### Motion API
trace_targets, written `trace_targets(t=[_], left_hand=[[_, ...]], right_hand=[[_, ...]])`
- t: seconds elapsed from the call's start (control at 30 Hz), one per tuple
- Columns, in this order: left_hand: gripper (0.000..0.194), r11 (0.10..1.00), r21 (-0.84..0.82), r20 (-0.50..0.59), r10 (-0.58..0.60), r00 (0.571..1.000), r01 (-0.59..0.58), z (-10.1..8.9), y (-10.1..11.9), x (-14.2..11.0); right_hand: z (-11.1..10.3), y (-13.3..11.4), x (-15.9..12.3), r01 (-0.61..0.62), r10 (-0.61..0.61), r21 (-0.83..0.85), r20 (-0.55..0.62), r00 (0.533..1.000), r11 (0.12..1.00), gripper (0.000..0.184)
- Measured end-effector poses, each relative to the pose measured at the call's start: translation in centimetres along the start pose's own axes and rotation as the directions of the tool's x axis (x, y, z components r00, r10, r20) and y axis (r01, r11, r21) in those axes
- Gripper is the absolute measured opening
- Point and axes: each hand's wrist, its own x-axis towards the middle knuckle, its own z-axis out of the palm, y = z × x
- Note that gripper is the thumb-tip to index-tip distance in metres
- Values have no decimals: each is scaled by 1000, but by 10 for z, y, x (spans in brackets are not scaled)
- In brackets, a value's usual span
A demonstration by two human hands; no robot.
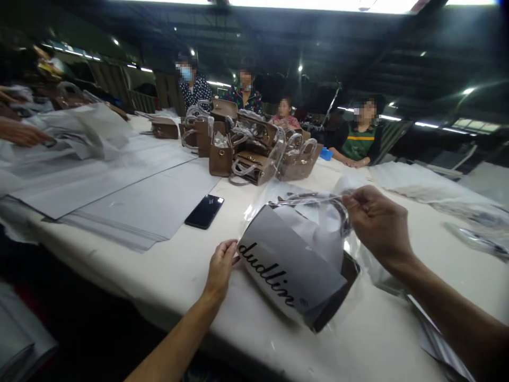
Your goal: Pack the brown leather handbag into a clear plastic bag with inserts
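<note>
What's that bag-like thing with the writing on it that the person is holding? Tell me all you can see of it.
The packed bag lies tilted on the white table, wrapped in clear plastic film. A pale cover with black script lettering hides most of it; a dark edge shows at the lower right. White tissue bulges near its top under a curved handle. The left hand touches its lower left corner, and the right hand pinches the film by the handle.

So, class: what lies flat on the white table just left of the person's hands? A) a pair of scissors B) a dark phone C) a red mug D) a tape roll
B: a dark phone lies flat on the table, left of the left hand.
</note>
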Motion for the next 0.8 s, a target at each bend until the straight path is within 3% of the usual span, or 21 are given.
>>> trace_targets(t=[0.2, 0.33, 0.5, 0.53, 0.67, 0.73, 0.8], left_hand=[[26, 991, 114, 34, 61, 998, -64, 1, -5, -17], [35, 981, 121, 68, 146, 987, -154, 11, -3, -31], [43, 861, 277, 263, 358, 896, -426, 33, -10, -50], [40, 860, 271, 256, 369, 893, -433, 35, -10, -48], [36, 920, 256, 29, 299, 954, -296, 39, -5, -28], [44, 910, 293, 50, 292, 955, -294, 44, -3, -23], [51, 892, 320, 166, 279, 946, -319, 51, -3, -27]], right_hand=[[-4, 4, -5, -140, 142, -47, 41, 989, 989, 21], [-6, 14, -8, -284, 286, -40, 29, 958, 958, 24], [-8, 17, -2, -306, 304, 55, 36, 952, 950, 26], [-8, 17, -1, -302, 300, 70, 38, 953, 951, 25], [-8, 16, -3, -270, 265, 97, 55, 963, 958, 25], [-9, 14, -7, -238, 232, 171, 56, 971, 956, 25], [-14, 13, -5, -209, 203, 218, 53, 978, 953, 25]])
